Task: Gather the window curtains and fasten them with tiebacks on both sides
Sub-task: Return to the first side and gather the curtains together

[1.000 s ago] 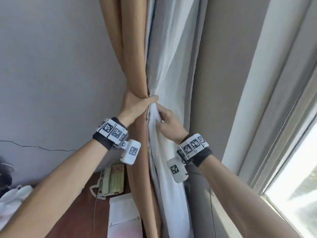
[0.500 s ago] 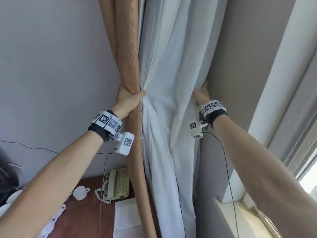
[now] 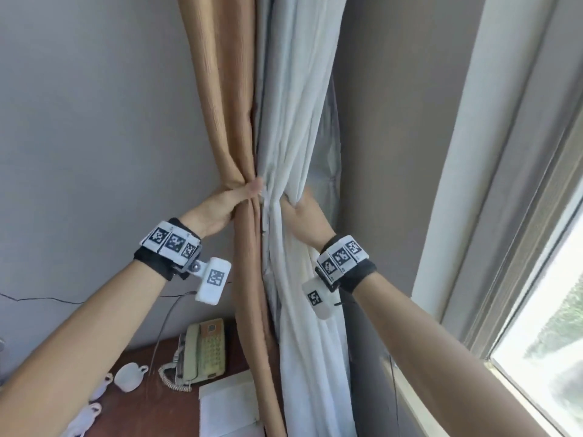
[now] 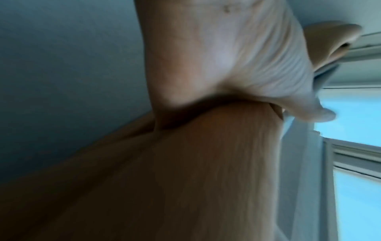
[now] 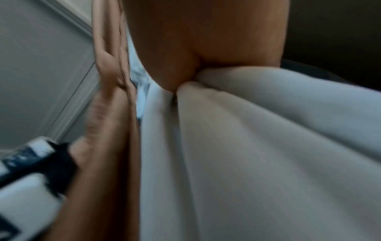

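Gripping tan curtain (image 3: pixel 227 89) and white curtain (image 3: pixel 299 105), both hands bunch them.

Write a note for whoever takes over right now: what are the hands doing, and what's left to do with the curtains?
Left hand: grips the tan curtain, bunched at waist height of the drape.
Right hand: holds the white curtain gathered, pressed in beside the tan one.
Both curtains hang by the wall, left of the window, above a desk with a telephone.
Done: this side's curtains are gathered.
Left: no tieback is in view; find it, wrap and fasten it here, then do the other side.
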Demonstrator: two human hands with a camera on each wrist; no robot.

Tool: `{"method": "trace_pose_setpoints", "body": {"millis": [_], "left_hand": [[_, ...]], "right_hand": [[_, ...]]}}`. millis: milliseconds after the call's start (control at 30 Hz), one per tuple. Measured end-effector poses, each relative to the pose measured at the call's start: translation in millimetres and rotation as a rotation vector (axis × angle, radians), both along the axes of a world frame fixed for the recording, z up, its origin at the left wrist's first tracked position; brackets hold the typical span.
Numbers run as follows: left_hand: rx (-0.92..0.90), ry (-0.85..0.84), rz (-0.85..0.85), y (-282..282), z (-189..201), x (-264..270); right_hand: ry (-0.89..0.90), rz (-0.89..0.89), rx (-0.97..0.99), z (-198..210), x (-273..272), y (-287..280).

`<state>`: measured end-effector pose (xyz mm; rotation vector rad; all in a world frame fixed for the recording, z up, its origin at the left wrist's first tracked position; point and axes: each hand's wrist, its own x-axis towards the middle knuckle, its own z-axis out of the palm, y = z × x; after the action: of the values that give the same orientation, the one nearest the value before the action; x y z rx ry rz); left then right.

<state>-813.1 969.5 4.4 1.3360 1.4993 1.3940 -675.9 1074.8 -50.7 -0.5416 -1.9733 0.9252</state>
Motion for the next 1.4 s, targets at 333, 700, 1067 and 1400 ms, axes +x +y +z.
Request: {"method": "trace_pose_setpoints", "body": {"millis": [333, 700, 1067, 1400], "left_hand": [[0.239, 0.082, 0.597, 34.1, 6.1, -3.4], [0.168, 0.145, 0.655, 24.0, 17.5, -39.2], [0.264, 0.26, 0.689, 48.6, 21.7, -22.6], [-0.029, 0.21, 0.008, 43.9, 15.9, 13.6]], "right_hand": [[-0.193, 0.384, 0.014, -6.0, 45.3, 22.1], [0.072, -0.101, -0.478, 36.1, -5.0, 159.6], [0.098, 0.044, -0.07, 3.8, 13.3, 16.3], [-0.005, 0.4, -0.287, 1.2, 29.7, 30.8]]}}
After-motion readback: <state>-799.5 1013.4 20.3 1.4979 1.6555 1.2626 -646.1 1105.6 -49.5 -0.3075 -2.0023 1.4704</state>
